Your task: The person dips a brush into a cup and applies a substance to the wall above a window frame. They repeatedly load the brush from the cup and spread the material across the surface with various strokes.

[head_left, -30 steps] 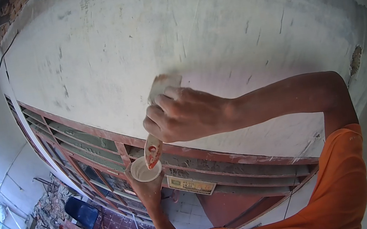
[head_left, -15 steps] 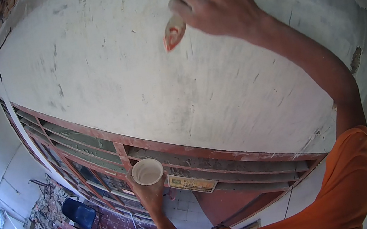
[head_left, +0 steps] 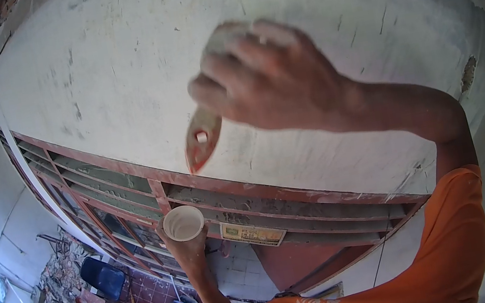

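From up here I see my right hand (head_left: pixel 273 85) wrapped tight around the top of a small trowel (head_left: pixel 201 140), fingers curled shut on its handle, the pointed blade hanging down and left of the knuckles, in front of the pale plastered wall (head_left: pixel 114 76); the frame does not tell me whether it touches the plaster. The blade looks thin and stiff, metal I would judge, smeared with reddish stuff and carrying a small pale dab near its middle, so I would expect it to be light but a bit greasy where the paste sits; the dry handle is the sensible place to hold it, as I am doing. Lower down, my left hand (head_left: pixel 187 250) grips a small cup (head_left: pixel 184 223) from beneath, fingers closed round its lower wall, mouth upward and upright. It looks like thin plastic or paper, light and easy to crush, so a gentle grip round the base suits it; whether it holds anything I cannot tell. The cup sits well below the trowel tip, in front of the red-framed window grille (head_left: pixel 134 195), with a blue chair (head_left: pixel 104 277) far below on the tiled floor
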`<state>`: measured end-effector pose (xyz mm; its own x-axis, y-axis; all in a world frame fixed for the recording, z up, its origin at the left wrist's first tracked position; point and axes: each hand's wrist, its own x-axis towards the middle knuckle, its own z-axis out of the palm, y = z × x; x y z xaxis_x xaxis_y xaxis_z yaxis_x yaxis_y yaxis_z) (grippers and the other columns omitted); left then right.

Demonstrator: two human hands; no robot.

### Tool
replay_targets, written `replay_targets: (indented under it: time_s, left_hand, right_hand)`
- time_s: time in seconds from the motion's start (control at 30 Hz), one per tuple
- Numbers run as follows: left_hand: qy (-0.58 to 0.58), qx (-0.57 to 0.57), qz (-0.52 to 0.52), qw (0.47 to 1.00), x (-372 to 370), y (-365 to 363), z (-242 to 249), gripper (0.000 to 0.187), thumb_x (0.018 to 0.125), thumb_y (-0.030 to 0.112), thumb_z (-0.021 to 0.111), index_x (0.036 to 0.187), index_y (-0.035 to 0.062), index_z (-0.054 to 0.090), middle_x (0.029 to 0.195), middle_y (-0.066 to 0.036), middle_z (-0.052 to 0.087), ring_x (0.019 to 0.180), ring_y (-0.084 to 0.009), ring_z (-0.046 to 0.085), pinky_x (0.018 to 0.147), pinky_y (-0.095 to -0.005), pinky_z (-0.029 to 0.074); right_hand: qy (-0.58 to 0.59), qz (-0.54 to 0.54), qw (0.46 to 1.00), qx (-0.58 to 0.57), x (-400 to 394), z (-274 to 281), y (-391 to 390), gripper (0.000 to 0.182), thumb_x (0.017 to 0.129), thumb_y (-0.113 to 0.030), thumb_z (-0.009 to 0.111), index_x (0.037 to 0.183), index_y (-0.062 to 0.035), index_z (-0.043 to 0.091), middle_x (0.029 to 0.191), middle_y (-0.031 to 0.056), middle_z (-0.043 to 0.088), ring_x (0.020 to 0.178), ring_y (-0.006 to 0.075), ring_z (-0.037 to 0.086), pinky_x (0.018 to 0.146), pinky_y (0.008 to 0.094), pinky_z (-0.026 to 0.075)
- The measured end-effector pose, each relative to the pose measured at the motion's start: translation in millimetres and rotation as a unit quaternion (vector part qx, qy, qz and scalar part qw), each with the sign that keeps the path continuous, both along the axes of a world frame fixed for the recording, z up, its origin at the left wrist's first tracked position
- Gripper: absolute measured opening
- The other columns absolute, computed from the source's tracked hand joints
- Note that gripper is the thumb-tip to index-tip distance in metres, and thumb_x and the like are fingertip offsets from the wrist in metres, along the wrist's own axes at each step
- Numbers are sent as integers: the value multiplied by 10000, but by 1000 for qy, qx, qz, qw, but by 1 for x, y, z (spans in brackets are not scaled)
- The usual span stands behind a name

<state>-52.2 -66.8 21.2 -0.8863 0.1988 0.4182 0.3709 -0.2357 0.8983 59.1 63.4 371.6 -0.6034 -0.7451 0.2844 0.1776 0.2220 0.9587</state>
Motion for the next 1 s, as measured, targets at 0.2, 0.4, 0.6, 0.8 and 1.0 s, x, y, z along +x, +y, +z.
replay_targets:
  time_s: [0.2,0.4,0.6,0.8,1.0]
  left_hand:
    - [13,-13,18,1000,0,-10,8,872,626,154,917,1316,-6,407,1179,-154,567,1099,-289,589,977,-399,455]
    - [28,-2,14,1000,-9,-17,10,870,631,187,926,1304,2,406,1187,-152,557,1105,-272,579,985,-397,450]
    - [35,2,26,999,-17,-25,5,868,647,179,925,1313,1,398,1191,-143,547,1116,-277,566,991,-398,444]
    - [45,29,41,998,-25,-33,3,896,629,180,941,1322,-5,404,1190,-139,538,1115,-277,560,988,-400,443]
    - [78,-8,91,993,-29,-34,-2,799,662,152,907,1288,24,426,1174,-121,556,1096,-244,576,972,-373,467]
  right_hand:
    - [193,-77,978,33,4,111,0,103,877,-174,671,821,-88,669,680,56,625,602,173,672,513,332,560]
    - [68,-27,997,39,-3,20,60,151,932,-217,657,868,-85,624,726,52,658,562,62,581,407,224,418]
    - [-152,-112,982,5,30,-177,31,168,877,-120,627,739,-91,537,637,-43,464,536,40,409,434,220,287]
    - [-267,-89,951,-127,41,-181,5,198,890,-175,651,738,-89,557,614,-15,511,516,59,487,425,231,349]
    - [-176,-178,903,-349,4,-57,18,267,975,-363,624,818,-147,609,587,10,592,472,145,599,399,325,479]
